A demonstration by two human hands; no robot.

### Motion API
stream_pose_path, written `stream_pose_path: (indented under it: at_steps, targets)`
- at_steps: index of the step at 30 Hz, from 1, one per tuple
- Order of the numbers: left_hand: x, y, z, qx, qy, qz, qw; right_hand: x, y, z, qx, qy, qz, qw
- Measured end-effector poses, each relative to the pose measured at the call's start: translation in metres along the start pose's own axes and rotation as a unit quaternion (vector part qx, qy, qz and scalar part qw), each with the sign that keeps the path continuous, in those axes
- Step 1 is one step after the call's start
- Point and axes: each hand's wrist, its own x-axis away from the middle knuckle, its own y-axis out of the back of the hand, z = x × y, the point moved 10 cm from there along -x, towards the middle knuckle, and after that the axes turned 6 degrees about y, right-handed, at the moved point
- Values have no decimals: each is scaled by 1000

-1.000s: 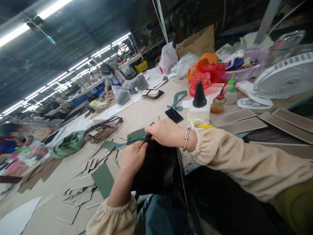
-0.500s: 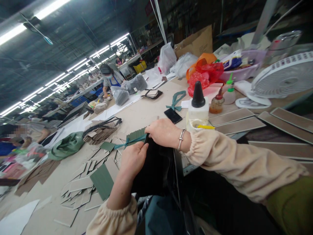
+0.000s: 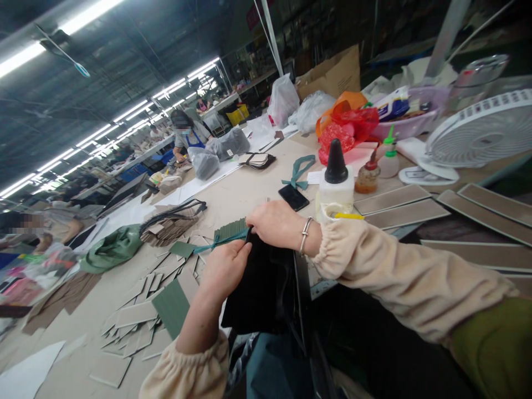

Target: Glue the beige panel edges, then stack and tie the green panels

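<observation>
A black cloth piece [image 3: 257,288] hangs over the table's near edge and down toward my lap. My left hand [image 3: 226,266] pinches its upper left edge between thumb and fingers. Just to the right, my right hand [image 3: 274,224] is closed on the same top edge, its fingertips close to the left ones. Behind my hands lies a stack of green strips [image 3: 230,231] with a teal tie [image 3: 205,247] running beside it. A green panel [image 3: 171,305] rests left of my left forearm.
Scattered beige pieces [image 3: 135,315] cover the table at left. A glue bottle [image 3: 336,185], a phone [image 3: 293,197], small bottles [image 3: 367,176], a fan [image 3: 477,130] and long panels [image 3: 399,213] are at right. A person [image 3: 189,133] works farther back.
My left forearm has shifted slightly to the left, and the black cloth has moved a little. Both hands keep their hold on its edge.
</observation>
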Motion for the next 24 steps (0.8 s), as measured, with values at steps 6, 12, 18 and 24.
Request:
stream_pose_path:
  at_steps: [6,12,18,24]
  targets:
    - [-15,5,-4,-67,8,-34,997,-6,-2,-1,-8,0,1,1000]
    - [-23,4,-8,-133,12,-70,989,-4,-3,-6,-39,13,-20,999]
    - [-21,6,3,-166,47,-85,981,44,28,-28,-232,-6,-217,948]
    - [-23,7,4,-144,59,-89,984,144,28,12,-240,-86,-250,934]
